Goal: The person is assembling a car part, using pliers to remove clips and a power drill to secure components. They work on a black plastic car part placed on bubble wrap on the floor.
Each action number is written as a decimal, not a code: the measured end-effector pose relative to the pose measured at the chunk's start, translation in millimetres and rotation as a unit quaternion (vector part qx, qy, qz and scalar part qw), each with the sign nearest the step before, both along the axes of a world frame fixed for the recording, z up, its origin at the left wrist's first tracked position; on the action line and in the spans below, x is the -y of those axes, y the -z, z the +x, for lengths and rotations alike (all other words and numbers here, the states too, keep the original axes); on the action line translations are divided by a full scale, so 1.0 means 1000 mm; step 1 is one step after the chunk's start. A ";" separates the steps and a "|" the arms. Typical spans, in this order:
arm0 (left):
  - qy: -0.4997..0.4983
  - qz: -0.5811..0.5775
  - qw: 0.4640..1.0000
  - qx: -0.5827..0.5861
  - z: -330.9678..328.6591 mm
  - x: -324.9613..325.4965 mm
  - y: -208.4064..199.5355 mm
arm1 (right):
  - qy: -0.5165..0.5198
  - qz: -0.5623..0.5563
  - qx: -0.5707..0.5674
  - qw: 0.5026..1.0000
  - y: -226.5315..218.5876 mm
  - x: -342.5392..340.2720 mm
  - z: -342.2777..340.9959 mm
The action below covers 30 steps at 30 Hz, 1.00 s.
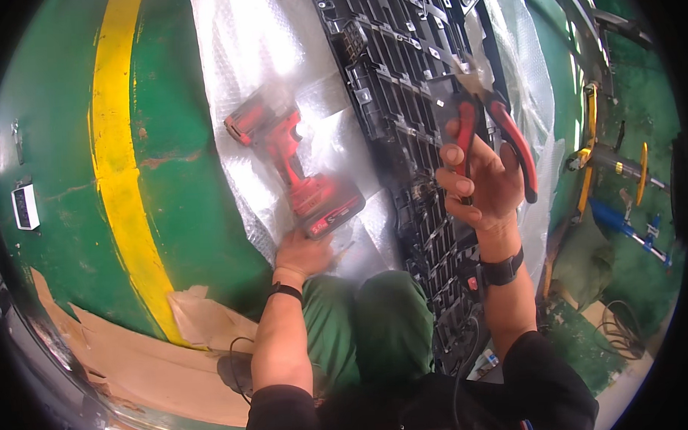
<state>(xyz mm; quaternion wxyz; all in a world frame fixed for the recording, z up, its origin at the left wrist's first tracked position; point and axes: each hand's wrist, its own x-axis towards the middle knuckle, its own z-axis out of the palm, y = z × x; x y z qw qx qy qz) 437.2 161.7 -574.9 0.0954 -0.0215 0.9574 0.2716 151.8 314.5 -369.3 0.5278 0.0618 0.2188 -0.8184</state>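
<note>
My right hand [488,178] is raised over a long black plastic lattice panel [388,75], with its fingers wrapped round a pair of pliers [517,137]. The pliers have red and black handles, spread apart, and their metal jaws point away from me. To the left, a red cordless power drill [285,145] with a black battery lies on silvery bubble wrap [235,37]. My left hand [304,253] is low beside the drill's battery, blurred by motion. Its fingers are smeared, and whether it touches the battery or holds anything is unclear.
My green-trousered knees [370,320] are close below the drill. A yellow line [116,155] runs along the green floor at left, near a small white box [25,207]. Brown cardboard [152,366] lies at lower left. Blue and yellow metal fixtures [625,228] stand at right.
</note>
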 end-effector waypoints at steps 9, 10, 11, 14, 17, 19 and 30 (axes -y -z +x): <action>-0.019 -0.022 0.995 -0.092 0.003 -0.005 0.002 | -0.043 0.319 -0.203 0.925 0.019 0.042 -0.030; -0.017 -0.024 0.996 -0.090 -0.002 -0.004 0.002 | -0.026 0.355 -0.195 0.914 0.019 0.045 -0.031; -0.018 -0.028 0.996 -0.086 -0.004 0.000 -0.002 | -0.052 0.382 -0.193 0.902 0.017 0.048 -0.031; -0.027 -0.021 0.995 -0.098 0.005 -0.001 0.007 | -0.111 0.454 -0.182 0.865 0.008 0.049 -0.030; -0.033 -0.020 0.995 -0.097 0.011 -0.002 0.008 | -0.099 0.440 -0.230 0.862 -0.014 0.057 -0.019; -0.036 -0.020 0.997 -0.060 0.012 0.000 -0.005 | -0.126 0.437 -0.272 0.848 -0.027 0.058 -0.011; -0.485 0.652 0.575 0.098 -0.083 0.017 -0.203 | -0.360 0.300 -0.648 0.600 -0.044 0.052 0.053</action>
